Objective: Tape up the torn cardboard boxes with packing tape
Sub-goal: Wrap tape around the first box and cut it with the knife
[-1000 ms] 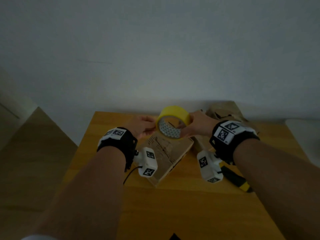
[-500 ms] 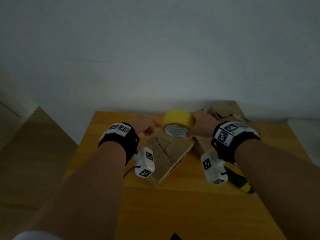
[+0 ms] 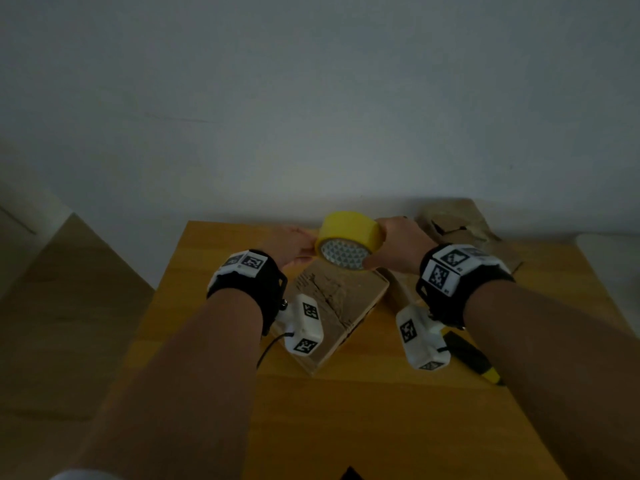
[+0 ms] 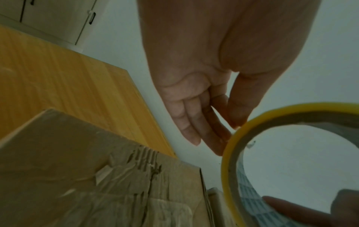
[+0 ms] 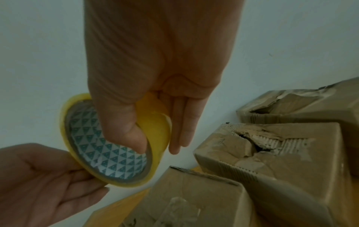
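A yellow packing tape roll (image 3: pixel 349 237) hangs just above the far edge of a torn cardboard box (image 3: pixel 339 306) on the wooden table (image 3: pixel 346 410). My right hand (image 3: pixel 375 251) grips the roll (image 5: pixel 108 150), thumb inside the patterned core and fingers on the outside. My left hand (image 3: pixel 304 252) meets the roll's left rim; in the left wrist view its thumb and fingertips (image 4: pixel 223 138) pinch at the yellow edge (image 4: pixel 229 169). The box top (image 4: pixel 87 176) shows a ragged tear with peeled paper.
More torn boxes (image 5: pixel 272 153) are stacked at the table's back right (image 3: pixel 457 226), against the wall. A black and yellow utility knife (image 3: pixel 474 358) lies under my right forearm. The table's left edge drops to the floor.
The roll has tipped from facing me to lying flatter and has shifted a little toward the box's far edge. Both hands stay on it.
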### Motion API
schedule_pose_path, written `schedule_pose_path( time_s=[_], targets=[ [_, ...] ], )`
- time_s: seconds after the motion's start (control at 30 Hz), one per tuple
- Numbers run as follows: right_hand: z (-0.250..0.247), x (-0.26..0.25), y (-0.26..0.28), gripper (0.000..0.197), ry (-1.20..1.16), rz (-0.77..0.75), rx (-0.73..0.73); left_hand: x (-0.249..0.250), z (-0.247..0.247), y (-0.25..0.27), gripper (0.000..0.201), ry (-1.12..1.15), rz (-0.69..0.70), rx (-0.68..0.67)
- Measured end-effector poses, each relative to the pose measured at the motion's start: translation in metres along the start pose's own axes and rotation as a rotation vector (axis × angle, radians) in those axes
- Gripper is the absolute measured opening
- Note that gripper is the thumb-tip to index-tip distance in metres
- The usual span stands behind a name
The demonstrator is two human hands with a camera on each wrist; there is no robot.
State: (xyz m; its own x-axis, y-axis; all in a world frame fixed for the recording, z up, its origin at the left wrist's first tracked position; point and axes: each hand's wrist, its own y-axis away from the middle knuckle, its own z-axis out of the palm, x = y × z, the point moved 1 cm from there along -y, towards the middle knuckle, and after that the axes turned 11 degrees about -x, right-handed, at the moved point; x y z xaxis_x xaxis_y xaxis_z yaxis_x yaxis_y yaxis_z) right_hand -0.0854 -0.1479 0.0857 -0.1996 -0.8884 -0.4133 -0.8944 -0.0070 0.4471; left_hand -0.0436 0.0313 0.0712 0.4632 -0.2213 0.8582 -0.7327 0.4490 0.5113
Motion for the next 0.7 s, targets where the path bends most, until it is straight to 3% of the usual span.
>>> schedule_pose_path(
  time_s=[0.23, 0.37, 0.4, 0.47, 0.53, 0.7],
  targets=[
    [0.005, 0.002, -0.006, 0.035, 0.112, 0.031, 0.024, -0.001, -0.013, -0.001, 0.026, -0.126, -0.009, 0.010],
    [0.003, -0.001, -0.004, 0.034, 0.332, 0.059, -0.050, -0.009, -0.022, -0.001, 0.052, -0.202, -0.028, -0.014],
    [0.003, 0.001, -0.004, 0.042, 0.376, 0.078, -0.072, -0.009, -0.023, -0.002, 0.054, -0.208, -0.046, -0.021],
    [0.003, 0.003, -0.004, 0.063, 0.385, 0.106, -0.120, -0.007, -0.024, 0.000, 0.041, -0.168, -0.091, -0.029],
    [0.003, 0.002, -0.002, 0.059, 0.331, 0.060, -0.125, -0.006, -0.024, 0.001, 0.023, -0.097, -0.113, -0.009],
    [0.003, -0.008, 0.007, 0.058, 0.078, -0.046, -0.081, -0.014, -0.024, -0.004, 0.011, 0.119, -0.123, 0.037]
  ],
)
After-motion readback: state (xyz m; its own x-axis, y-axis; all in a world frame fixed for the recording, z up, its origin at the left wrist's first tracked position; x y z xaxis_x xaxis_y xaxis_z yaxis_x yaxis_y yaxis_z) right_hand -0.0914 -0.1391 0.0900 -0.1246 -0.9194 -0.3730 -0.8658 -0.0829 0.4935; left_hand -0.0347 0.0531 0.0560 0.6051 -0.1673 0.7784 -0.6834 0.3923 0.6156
